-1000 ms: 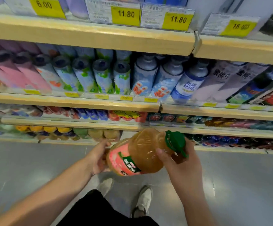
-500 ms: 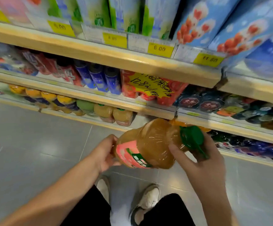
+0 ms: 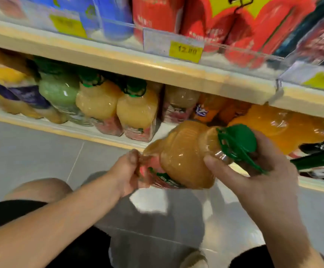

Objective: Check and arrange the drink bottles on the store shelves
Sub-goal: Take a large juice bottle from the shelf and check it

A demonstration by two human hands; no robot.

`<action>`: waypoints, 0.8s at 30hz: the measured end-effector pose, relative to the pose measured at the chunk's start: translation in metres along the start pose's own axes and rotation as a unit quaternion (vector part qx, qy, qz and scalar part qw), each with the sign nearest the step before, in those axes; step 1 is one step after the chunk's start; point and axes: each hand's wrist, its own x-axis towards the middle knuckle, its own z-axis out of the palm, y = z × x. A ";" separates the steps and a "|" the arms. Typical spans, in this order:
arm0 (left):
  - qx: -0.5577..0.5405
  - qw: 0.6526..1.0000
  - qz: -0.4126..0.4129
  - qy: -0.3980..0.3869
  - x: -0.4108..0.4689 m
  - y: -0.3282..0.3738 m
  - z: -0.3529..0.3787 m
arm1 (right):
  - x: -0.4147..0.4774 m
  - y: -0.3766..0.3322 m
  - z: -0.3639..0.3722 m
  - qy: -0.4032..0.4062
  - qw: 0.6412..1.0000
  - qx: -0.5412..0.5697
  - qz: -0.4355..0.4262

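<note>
Holding the juice bottle (image 3: 182, 157) crosswise between both hands, I have my left grip (image 3: 126, 171) curled round its labelled base and my right grip (image 3: 269, 171) clamped on the neck just under the green cap (image 3: 238, 140), thumb pressed on the shoulder. The bottle's long axis runs nearly level, base toward my left grip, cap toward my right and tipped a little up and away from me. The bottom shelf (image 3: 60, 130) lies straight beyond both grips, and a bare strip of it shows just past the bottle's belly, nearer my left grip than my right. Left of that strip stand two matching juice bottles (image 3: 138, 111), upright, with a green drink bottle (image 3: 58, 91) further left. Beyond my right grip are orange soda bottles (image 3: 273, 122), close to the cap, and I judge they leave little room to swing the neck. The shelf above (image 3: 118, 60) overhangs the row, so I reckon the bottle must be stood upright low and slid in base first.
</note>
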 end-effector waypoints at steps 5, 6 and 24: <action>0.007 0.999 0.032 0.007 0.040 -0.003 0.002 | 0.013 0.027 0.012 -0.009 0.998 -0.027 -0.056; 0.012 0.999 0.035 0.021 0.045 -0.003 0.005 | 0.015 0.029 0.012 -0.010 0.997 -0.037 -0.063; -0.030 0.997 0.069 -0.028 0.081 0.004 0.030 | 0.049 0.064 0.017 -0.033 0.992 -0.041 -0.115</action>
